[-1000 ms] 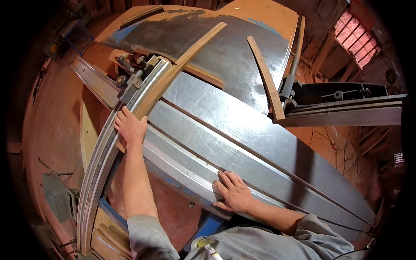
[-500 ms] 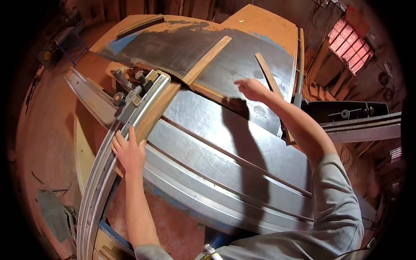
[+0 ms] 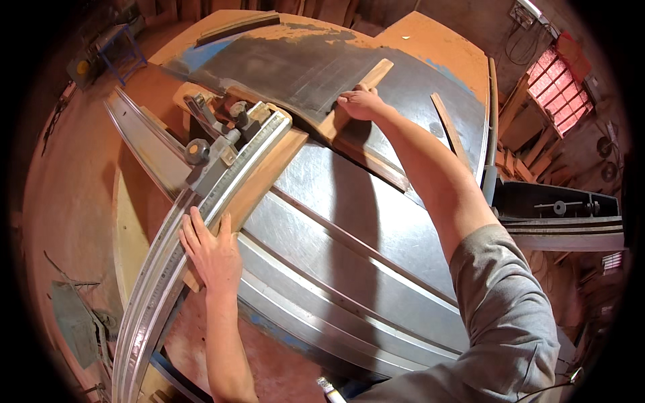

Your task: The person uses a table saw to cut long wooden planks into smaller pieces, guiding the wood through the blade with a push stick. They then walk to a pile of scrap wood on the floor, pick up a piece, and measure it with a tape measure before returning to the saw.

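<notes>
Two pieces of pale brown wood lie under your hands. Your left grip (image 3: 213,254) is spread, fingers laid over the curved-looking metal rail (image 3: 156,275) and thumb apart from them on the wooden board (image 3: 267,180), which lies along the rail's right side, partly over the grooved silver table (image 3: 302,176). Your right grip (image 3: 361,103) is bent across the wooden strip (image 3: 377,72) on the dark table (image 3: 269,75); the fingers hide their undersides, so I cannot tell whether they are closed on it. The strip's near end lies by a narrow wooden inlay (image 3: 376,166), and a second strip (image 3: 449,127) lies well apart to the right. Both pieces should feel stiff and dry, the strip probably light enough for one hand, the board somewhat heavier and inclined to swing if held only at an end. Pinch the strip across its two long edges near the middle; hold the board flat on its face, snug to the rail, clear of the stop clamp (image 3: 215,164). Corners may splinter (the grain looks sound, but the edges are too small to judge), and bare metal could let either piece slide.
</notes>
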The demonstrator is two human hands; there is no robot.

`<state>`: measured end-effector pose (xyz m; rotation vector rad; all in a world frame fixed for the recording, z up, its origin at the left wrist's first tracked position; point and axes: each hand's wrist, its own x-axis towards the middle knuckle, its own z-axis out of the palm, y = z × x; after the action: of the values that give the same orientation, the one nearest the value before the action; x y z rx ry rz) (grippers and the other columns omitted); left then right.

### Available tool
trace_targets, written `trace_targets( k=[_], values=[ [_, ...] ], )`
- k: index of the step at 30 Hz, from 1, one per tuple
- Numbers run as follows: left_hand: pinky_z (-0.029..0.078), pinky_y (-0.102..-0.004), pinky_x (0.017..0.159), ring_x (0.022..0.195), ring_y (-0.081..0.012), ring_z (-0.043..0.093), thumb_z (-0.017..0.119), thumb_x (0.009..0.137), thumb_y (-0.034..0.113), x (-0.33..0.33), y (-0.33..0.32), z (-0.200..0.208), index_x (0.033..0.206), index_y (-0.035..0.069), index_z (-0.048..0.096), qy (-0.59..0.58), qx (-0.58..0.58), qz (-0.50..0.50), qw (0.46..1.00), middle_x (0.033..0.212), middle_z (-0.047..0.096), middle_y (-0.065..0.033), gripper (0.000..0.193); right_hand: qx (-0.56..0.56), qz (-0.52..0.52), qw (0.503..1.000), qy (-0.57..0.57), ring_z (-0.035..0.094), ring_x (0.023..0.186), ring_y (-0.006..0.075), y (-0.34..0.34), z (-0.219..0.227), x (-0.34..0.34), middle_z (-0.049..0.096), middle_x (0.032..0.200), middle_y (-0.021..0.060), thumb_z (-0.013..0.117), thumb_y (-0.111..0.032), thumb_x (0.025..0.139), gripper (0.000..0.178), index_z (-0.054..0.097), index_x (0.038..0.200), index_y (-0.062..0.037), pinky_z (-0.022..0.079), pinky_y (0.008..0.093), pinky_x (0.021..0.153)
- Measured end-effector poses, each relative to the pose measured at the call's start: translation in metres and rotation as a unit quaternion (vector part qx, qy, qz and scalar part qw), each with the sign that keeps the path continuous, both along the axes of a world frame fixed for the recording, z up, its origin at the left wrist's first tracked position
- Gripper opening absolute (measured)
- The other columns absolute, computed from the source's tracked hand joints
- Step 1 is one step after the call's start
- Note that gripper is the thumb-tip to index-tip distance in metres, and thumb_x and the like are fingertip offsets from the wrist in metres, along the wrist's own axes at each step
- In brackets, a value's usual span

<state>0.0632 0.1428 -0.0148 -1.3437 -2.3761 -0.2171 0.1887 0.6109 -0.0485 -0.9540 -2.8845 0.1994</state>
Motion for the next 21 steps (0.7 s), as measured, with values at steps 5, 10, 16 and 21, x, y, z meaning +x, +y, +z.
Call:
trace_targets(
  k=[5,10,16,21],
  values=[
    [0.039,-0.0488,0.108,0.125,-0.0378,0.046,0.065,0.086,0.014,0.02,-0.002,-0.02,0.125,0.004,0.062,0.048,-0.031,0.046,0.997,0.137,0.047,-0.0217,0.04,-0.004,-0.093,0.986,-0.14,0.047,0.126,0.0362,-0.011,0.016,0.077,0.056,0.136,0.0133,0.054,-0.027,0.094,0.026,0.073,0.109,-0.0156,0.041,0.0477,0.103],
    [0.044,-0.048,0.099,0.12,-0.034,0.05,0.066,0.087,0.015,0.037,-0.011,-0.022,0.131,0.003,0.056,-0.047,-0.069,0.115,0.99,0.132,0.053,-0.0155,0.047,0.054,-0.187,0.98,0.031,0.047,0.125,0.0415,-0.035,0.001,0.222,0.051,0.133,0.0227,0.052,-0.011,0.091,0.027,0.064,0.114,-0.0035,0.043,0.0467,0.106],
    [0.048,-0.0511,0.09,0.109,-0.0386,0.057,0.07,0.084,0.021,0.023,-0.017,-0.001,0.119,0.0,0.058,-0.054,-0.059,0.142,0.987,0.112,0.06,-0.0194,0.042,-0.063,-0.363,0.925,-0.092,0.049,0.121,0.0463,-0.126,0.058,0.271,0.053,0.126,0.0302,0.069,-0.05,0.085,0.072,0.05,0.131,0.0028,0.045,0.0502,0.099],
    [0.049,-0.052,0.09,0.108,-0.0386,0.057,0.073,0.08,0.029,0.022,-0.016,0.01,0.11,0.0,0.059,-0.122,-0.098,0.149,0.976,0.107,0.06,-0.0198,0.043,-0.041,-0.359,0.927,-0.102,0.057,0.114,0.0423,-0.154,0.05,0.306,0.06,0.115,0.0259,0.07,-0.051,0.086,0.068,0.055,0.128,-0.0007,0.05,0.0499,0.093]
  ],
)
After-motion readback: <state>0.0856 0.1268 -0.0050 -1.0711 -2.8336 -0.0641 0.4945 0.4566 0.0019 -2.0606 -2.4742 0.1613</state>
